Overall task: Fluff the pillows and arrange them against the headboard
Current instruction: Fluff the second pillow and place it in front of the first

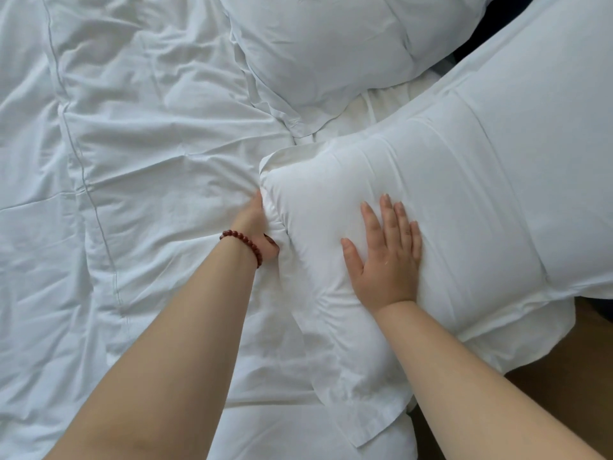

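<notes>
Two pillows in view, both white. Near pillow (447,207) lies at right edge of bed, one end hanging past it over wooden floor (564,393). Second pillow (325,51) sits toward top, just beside first, not touching far as I can tell. Rumpled duvet (116,161) covers rest of bed. My left hand (258,227), red bead bracelet (247,242) on wrist, fingers buried gripping near pillow's left end. My right hand (384,254) flat on top of it, fingers spread, pressing in.
</notes>
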`<action>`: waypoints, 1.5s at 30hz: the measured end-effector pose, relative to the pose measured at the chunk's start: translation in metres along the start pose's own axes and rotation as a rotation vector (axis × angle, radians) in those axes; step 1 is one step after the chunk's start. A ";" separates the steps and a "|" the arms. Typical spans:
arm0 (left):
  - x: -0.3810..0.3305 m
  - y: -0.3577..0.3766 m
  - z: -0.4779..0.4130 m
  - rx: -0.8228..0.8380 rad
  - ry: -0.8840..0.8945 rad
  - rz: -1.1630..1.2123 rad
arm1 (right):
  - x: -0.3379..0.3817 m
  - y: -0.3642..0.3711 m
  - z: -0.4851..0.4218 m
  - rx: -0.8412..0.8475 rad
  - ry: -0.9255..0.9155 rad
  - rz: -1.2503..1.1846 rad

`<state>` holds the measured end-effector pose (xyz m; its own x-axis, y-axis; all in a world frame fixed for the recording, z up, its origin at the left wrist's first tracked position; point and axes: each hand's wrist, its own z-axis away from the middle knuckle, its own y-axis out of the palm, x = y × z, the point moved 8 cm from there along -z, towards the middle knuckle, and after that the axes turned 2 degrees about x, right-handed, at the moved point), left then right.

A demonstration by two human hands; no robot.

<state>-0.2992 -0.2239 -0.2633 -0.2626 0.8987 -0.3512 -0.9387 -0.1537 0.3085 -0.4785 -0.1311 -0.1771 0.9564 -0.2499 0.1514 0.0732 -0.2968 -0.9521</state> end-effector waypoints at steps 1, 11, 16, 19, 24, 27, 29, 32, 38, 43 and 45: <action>0.001 0.000 -0.002 0.006 0.021 0.030 | -0.001 -0.001 0.001 -0.002 0.001 -0.002; -0.005 -0.025 -0.003 -0.095 0.331 0.187 | 0.002 -0.001 0.002 0.002 -0.010 0.016; -0.031 -0.019 -0.016 -0.028 0.280 0.206 | 0.003 0.000 0.001 0.000 -0.006 0.017; -0.053 -0.019 -0.015 -0.113 0.342 0.141 | 0.004 -0.001 0.001 -0.001 -0.004 0.024; -0.055 -0.046 -0.003 -0.182 0.463 0.142 | 0.004 0.000 0.002 0.010 -0.007 0.029; -0.051 -0.071 0.003 -0.308 0.503 0.093 | 0.005 0.002 0.002 0.021 -0.003 0.024; -0.055 -0.068 0.011 -0.350 0.545 0.044 | 0.005 0.003 0.000 0.032 0.005 0.023; -0.062 -0.044 0.031 -0.378 0.620 0.047 | 0.006 0.004 -0.001 0.055 0.013 0.023; -0.027 0.019 0.074 -0.302 0.691 -0.128 | -0.007 -0.012 0.001 0.098 0.086 -0.072; 0.056 0.034 0.061 -0.351 0.357 -0.434 | -0.080 -0.036 0.037 0.115 0.491 -0.052; 0.067 0.040 0.057 -0.374 0.309 -0.480 | -0.107 -0.037 0.057 0.182 0.640 -0.104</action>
<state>-0.3414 -0.1467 -0.2239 0.2027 0.7530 -0.6260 -0.9665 0.0510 -0.2515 -0.5673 -0.0410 -0.1732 0.5893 -0.7424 0.3186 0.2557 -0.2027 -0.9453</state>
